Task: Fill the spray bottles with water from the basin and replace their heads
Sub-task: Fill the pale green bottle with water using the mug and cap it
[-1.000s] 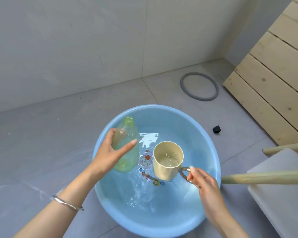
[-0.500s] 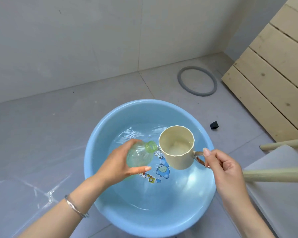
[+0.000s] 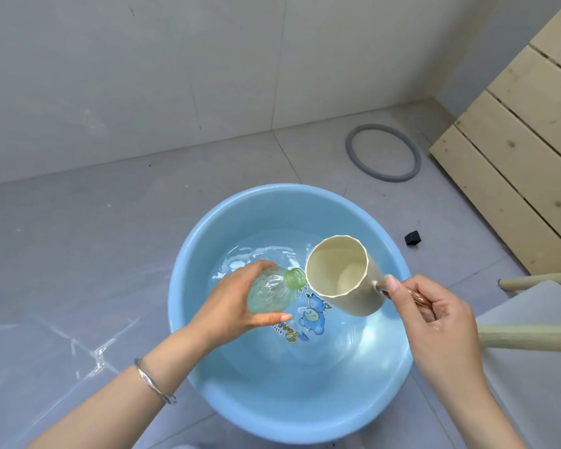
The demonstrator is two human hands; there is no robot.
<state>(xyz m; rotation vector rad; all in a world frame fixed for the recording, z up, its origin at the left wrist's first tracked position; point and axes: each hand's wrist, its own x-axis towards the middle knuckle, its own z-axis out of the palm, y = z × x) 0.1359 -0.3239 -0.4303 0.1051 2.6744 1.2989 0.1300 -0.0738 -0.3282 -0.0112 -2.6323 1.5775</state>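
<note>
I see my left hand [image 3: 230,306] wrapped round the body of the clear green-tinted spray bottle [image 3: 272,291], thumb on the near side and fingers curled over the far side, so the bottle lies tilted with its bare threaded neck pointing away from the palm, toward my other hand. My right hand [image 3: 434,315] pinches the metal handle of the cream cup [image 3: 340,277] between thumb and curled fingers; the cup hangs tipped on its side, its mouth facing the bottle. The cup's rim sits just beside the bottle's neck; I cannot tell if they touch. Both grips are held above the blue basin [image 3: 272,413], whose rippled water [image 3: 259,254] lies below them. A silver bangle [image 3: 153,382] circles the left wrist. Beyond the right hand, on the floor, lie a small black cube [image 3: 412,238] and, farther off, a grey ring [image 3: 382,152].
</note>
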